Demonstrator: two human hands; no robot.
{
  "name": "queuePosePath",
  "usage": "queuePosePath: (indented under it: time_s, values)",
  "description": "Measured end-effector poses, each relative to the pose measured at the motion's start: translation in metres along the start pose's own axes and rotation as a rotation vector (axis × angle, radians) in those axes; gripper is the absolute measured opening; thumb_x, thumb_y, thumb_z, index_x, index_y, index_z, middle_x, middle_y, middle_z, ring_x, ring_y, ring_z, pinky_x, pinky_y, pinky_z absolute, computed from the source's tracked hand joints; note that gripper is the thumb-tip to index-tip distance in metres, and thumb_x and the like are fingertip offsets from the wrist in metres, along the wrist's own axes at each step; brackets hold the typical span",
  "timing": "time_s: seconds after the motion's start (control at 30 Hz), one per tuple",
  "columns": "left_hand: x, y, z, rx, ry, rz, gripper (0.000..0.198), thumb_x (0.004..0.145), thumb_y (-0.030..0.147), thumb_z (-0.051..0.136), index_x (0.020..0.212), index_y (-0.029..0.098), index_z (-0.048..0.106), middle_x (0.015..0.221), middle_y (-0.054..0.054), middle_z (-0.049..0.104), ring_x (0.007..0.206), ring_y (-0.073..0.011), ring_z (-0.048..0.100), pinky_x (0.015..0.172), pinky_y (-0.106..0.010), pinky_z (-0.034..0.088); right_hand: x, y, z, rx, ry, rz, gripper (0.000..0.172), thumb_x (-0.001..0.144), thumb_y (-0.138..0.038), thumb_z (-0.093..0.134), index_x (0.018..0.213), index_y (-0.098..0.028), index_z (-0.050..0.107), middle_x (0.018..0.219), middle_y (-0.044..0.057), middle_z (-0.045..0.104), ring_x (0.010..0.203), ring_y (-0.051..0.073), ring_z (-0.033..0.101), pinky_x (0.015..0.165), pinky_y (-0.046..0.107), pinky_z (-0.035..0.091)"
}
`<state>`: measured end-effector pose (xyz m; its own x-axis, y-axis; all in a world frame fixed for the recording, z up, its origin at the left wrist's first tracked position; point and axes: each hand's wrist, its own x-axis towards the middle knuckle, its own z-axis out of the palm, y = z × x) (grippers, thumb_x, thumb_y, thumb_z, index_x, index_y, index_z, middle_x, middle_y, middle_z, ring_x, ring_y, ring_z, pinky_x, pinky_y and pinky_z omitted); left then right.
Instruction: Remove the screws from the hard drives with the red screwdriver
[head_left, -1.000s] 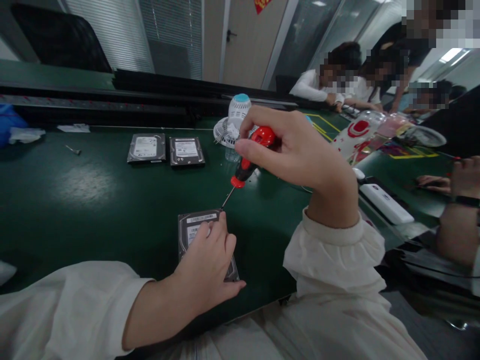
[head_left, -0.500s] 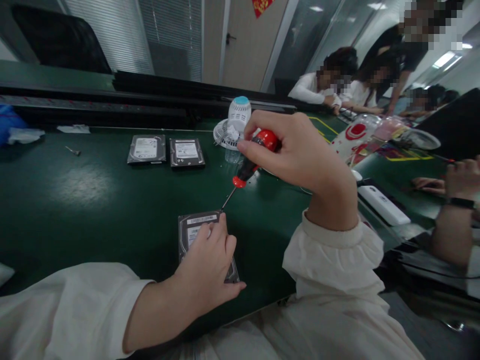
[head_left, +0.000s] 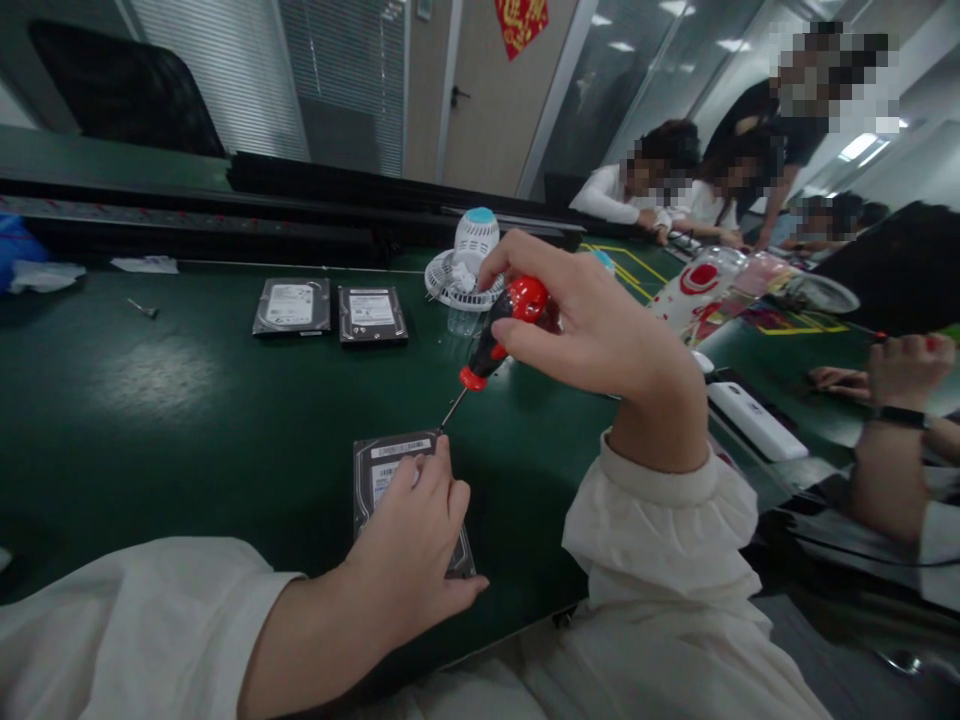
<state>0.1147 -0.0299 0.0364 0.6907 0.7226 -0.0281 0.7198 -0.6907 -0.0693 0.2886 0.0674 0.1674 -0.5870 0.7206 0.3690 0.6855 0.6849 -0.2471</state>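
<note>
A hard drive lies flat on the dark green table in front of me. My left hand rests on top of it, fingers spread flat, pressing it down. My right hand is closed round the red and black handle of a screwdriver. The thin shaft slants down to the left and its tip touches the drive's far right corner.
Two more hard drives lie side by side further back. A small white fan stands behind them, a loose screw at far left. A white device and a co-worker's hand are at the right; several people sit beyond.
The view tilted slightly, so everything sits a little lower. My right hand turned the screwdriver handle a bit; the tip stays on the drive's corner. My left hand has not moved.
</note>
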Motion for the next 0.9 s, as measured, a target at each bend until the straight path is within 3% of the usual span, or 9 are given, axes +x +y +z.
queuePosePath:
  time_s: [0.07,0.13,0.2,0.37,0.43,0.53,0.63,0.7,0.9]
  values:
    - [-0.0002,0.0002,0.0,-0.01,0.012,-0.002,0.082,0.08,0.073,0.06,0.119,0.002,0.071,0.149,-0.035,0.048,0.132,-0.0461,0.054,0.1,-0.053,0.045,0.0,-0.0004,0.0004,0.003,0.013,0.015,0.022,0.093,-0.039,0.054,0.096,-0.018,0.059,0.069,-0.003,0.05,0.061,0.007,0.039,0.064,0.028,0.028]
    - [-0.0007,0.0007,0.0004,-0.018,0.016,-0.004,0.082,0.08,0.073,0.06,0.119,0.001,0.071,0.149,-0.036,0.048,0.134,-0.0463,0.053,0.101,-0.053,0.045,-0.0003,-0.0002,0.001,0.001,0.029,0.045,0.033,0.097,-0.047,0.049,0.088,-0.017,0.06,0.066,-0.003,0.05,0.061,0.007,0.04,0.064,0.028,0.027]
    - [-0.0012,0.0011,0.001,-0.023,0.0,-0.003,0.083,0.08,0.073,0.059,0.12,0.001,0.07,0.15,-0.036,0.046,0.136,-0.0461,0.051,0.101,-0.054,0.045,-0.0008,0.0006,0.0012,-0.021,0.048,0.056,0.031,0.095,-0.045,0.051,0.089,-0.017,0.061,0.068,-0.002,0.051,0.062,0.007,0.04,0.065,0.028,0.028]
    - [-0.0006,0.0004,0.0022,-0.02,-0.027,-0.007,0.083,0.081,0.073,0.059,0.122,0.002,0.07,0.151,-0.036,0.046,0.14,-0.0449,0.048,0.104,-0.054,0.044,-0.0008,0.002,0.0019,-0.018,0.044,0.011,0.016,0.086,-0.022,0.055,0.1,-0.015,0.058,0.083,0.0,0.057,0.069,0.008,0.044,0.069,0.027,0.033]
    - [-0.0003,0.0002,0.0026,-0.016,-0.012,-0.011,0.082,0.08,0.073,0.06,0.121,0.003,0.07,0.151,-0.035,0.046,0.139,-0.0447,0.049,0.104,-0.054,0.044,-0.0002,0.002,0.0026,-0.027,0.042,0.006,0.015,0.09,-0.03,0.055,0.095,-0.015,0.058,0.081,0.0,0.057,0.069,0.008,0.045,0.069,0.027,0.032]
    - [-0.0004,0.0006,0.0036,-0.019,0.019,-0.022,0.08,0.078,0.073,0.062,0.118,0.004,0.072,0.15,-0.033,0.048,0.134,-0.0448,0.053,0.103,-0.053,0.045,-0.0006,0.0022,0.0023,-0.087,0.054,0.046,0.035,0.094,-0.05,0.053,0.087,-0.016,0.058,0.071,-0.002,0.054,0.064,0.008,0.042,0.066,0.028,0.027]
    - [-0.0006,0.0011,0.0042,-0.025,0.038,-0.023,0.078,0.078,0.072,0.062,0.115,0.004,0.073,0.149,-0.033,0.05,0.133,-0.0455,0.054,0.101,-0.054,0.045,-0.003,0.0023,-0.0006,-0.11,0.027,0.068,0.024,0.089,-0.04,0.059,0.096,-0.016,0.059,0.071,-0.003,0.055,0.063,0.007,0.04,0.066,0.027,0.027]
    - [-0.0005,0.0013,0.004,-0.024,0.039,-0.018,0.078,0.078,0.072,0.063,0.115,0.004,0.073,0.149,-0.033,0.05,0.131,-0.0457,0.055,0.101,-0.054,0.045,-0.0042,0.0016,-0.0029,-0.096,-0.016,0.053,0.026,0.085,-0.029,0.061,0.107,-0.016,0.058,0.076,-0.003,0.056,0.064,0.006,0.04,0.067,0.026,0.029]
    - [0.0003,0.0009,0.003,-0.029,0.027,-0.018,0.079,0.077,0.071,0.064,0.116,0.002,0.072,0.149,-0.035,0.049,0.13,-0.047,0.055,0.099,-0.054,0.046,-0.003,-0.001,-0.0044,-0.085,-0.008,0.071,0.031,0.094,-0.045,0.053,0.094,-0.015,0.06,0.075,-0.001,0.056,0.066,0.006,0.041,0.067,0.027,0.027]
